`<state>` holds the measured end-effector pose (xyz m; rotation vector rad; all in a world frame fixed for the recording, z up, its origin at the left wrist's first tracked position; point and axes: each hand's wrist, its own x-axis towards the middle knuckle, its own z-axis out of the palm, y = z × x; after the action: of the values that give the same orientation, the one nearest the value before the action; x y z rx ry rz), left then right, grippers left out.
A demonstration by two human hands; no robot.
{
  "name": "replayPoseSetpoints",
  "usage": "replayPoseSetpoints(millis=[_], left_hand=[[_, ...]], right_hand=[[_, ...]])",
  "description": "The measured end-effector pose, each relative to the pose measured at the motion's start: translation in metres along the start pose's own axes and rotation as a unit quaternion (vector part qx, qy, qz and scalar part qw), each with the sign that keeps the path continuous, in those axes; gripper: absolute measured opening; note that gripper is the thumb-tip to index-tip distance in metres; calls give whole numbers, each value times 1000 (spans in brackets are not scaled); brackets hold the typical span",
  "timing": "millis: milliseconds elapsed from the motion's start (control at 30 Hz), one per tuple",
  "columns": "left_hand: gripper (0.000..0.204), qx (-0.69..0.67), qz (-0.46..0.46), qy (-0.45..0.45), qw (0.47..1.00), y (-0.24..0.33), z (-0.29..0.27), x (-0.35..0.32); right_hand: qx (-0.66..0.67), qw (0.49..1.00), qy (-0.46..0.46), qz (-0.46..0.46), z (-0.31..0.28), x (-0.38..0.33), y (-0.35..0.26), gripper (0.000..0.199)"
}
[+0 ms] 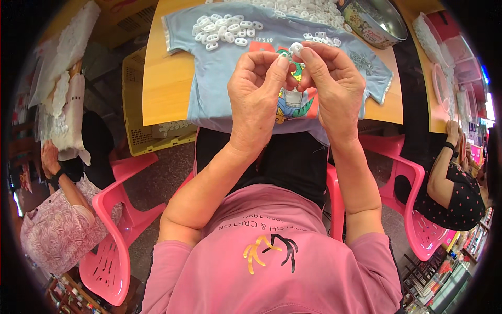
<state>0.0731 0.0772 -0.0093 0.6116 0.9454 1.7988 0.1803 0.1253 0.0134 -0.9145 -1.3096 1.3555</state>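
While both hands are raised over the wooden table [167, 89], it's the biggest thing in view, running across the top with a light blue t-shirt [219, 78] spread flat on it like a work mat. Pink plastic chairs [112, 209] sit on either side, with other people seated at the left and right edges. A metal bowl [379, 21] is at the far right end of the shirt, and a heap of small white plastic rings [225, 31] is scattered over the shirt's upper part, with more piled further back. Left hand [256, 89] and right hand [332, 89] are pressed close, thumbs and forefingers pinched together on one little white plastic piece [296, 48], held up just above the shirt's printed chest. Honestly it's so small and mostly covered by fingertips that I can't tell which way its long axis runs; only a rounded white bit pokes out on top, toward the table's far side.
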Motion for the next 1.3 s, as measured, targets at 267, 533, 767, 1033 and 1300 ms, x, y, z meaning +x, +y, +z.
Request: replayPoseSetpoints(millis=[267,533,767,1033,1300], left_hand=[[14,19,3,-1,1000,0,0,-2],[15,28,-15,1,1000,-1,-2,-1],[16,-20,-48,4,999,3,2,-4],[16,-41,-47,-8,998,-6,-6,0],[17,-30,-68,-37,997,-2,-10,1]], right_hand=[[-33,999,17,-25,3,-4,2,18],[-45,999,1,-24,1,-4,3,19],[-55,996,-36,-59,-2,-4,10,18],[-58,995,-27,-75,-3,-4,24,17],[-44,996,-83,-5,-12,2,9,16]])
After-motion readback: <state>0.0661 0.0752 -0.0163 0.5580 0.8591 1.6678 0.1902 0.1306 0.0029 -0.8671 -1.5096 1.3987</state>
